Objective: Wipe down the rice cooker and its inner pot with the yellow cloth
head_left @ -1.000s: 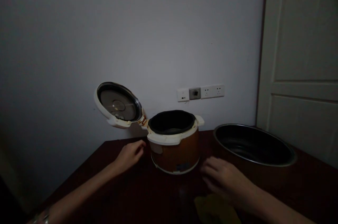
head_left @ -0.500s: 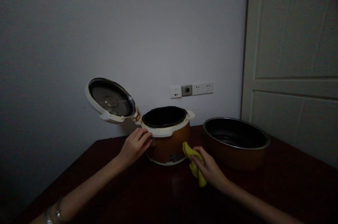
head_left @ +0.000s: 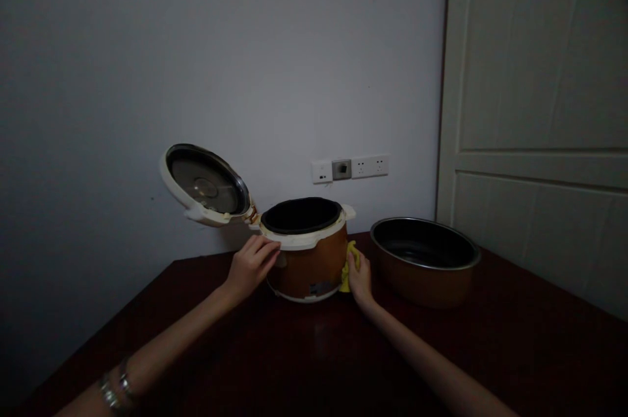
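Note:
A rice cooker [head_left: 309, 266] with an orange-brown body and white rim stands on the table, its round lid [head_left: 206, 184] swung up to the left. Inside its opening is a dark pot [head_left: 301, 215]. My left hand [head_left: 251, 264] is closed on the front left of the white rim, fingers bent over the edge. In my right hand [head_left: 360, 278] is a yellow cloth [head_left: 349, 270], pressed against the cooker's right side. Part of the cloth is hidden by my fingers.
To the right stands a wide, round brown pot [head_left: 424, 279] with a dark inside and metal rim. The dark red table [head_left: 294, 358] meets a wall with sockets [head_left: 370, 167]. A pale panelled door [head_left: 540, 142] is at the right.
My right hand has moved the yellow cloth up, away from me, from the cooker's lower front right to its right side. My left hand stays at the rim. The view has shifted slightly.

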{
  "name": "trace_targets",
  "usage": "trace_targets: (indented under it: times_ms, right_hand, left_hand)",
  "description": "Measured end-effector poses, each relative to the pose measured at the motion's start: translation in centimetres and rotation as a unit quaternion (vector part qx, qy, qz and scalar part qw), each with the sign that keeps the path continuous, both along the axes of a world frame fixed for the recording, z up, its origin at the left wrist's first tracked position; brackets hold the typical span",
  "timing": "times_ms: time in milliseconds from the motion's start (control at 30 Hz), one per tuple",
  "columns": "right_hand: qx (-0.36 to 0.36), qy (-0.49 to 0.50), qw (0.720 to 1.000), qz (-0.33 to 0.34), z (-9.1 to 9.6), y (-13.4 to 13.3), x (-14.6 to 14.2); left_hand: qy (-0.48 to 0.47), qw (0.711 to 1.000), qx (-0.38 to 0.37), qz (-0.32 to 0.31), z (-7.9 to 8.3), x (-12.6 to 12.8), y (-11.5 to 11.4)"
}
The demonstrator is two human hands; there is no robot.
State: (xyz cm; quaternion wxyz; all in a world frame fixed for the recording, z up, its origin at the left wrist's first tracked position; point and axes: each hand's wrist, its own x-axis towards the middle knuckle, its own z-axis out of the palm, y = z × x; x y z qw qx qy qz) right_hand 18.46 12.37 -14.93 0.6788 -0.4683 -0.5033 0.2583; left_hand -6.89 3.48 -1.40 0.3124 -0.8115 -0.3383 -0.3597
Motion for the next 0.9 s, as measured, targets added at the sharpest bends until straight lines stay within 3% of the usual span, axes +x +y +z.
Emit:
trace_targets:
  times_ms: [100, 233, 300, 433, 533, 733, 900]
  right_hand:
    - [0.058, -0.009, 0.996, -0.059, 1.9, -0.5, -0.6]
    - [0.117, -0.009, 0.991, -0.069, 4.8, -1.1, -1.5]
    - [0.096, 0.004, 0.993, -0.07, 4.4, -1.0, -1.6]
    - [0.029, 0.017, 0.998, -0.056, 1.3, -0.5, -1.1]
    - [0.02, 0.001, 0.999, -0.045, 0.1, -0.4, -0.7]
    - [0.115, -0.022, 0.99, -0.077, 2.4, -1.4, -1.0]
    - [0.207, -0.096, 0.971, -0.071, 4.2, -1.9, -0.9]
  left_hand:
    - [-0.024, 1.0, 0.008, -0.003, -0.2, 0.2, 0.1]
    - [-0.04, 0.999, 0.015, 0.003, -0.8, 0.3, 0.2]
    - [-0.044, 0.999, 0.014, 0.007, -1.1, 0.3, 0.1]
    - [-0.047, 0.999, 0.008, 0.0, -1.1, 0.2, 0.2]
    - [-0.043, 0.999, 0.011, -0.001, -1.0, 0.1, 0.3]
    - [-0.043, 0.999, 0.016, -0.018, -1.2, -0.2, 0.3]
    - [-0.046, 0.998, 0.016, -0.027, -1.3, -0.3, 0.2]
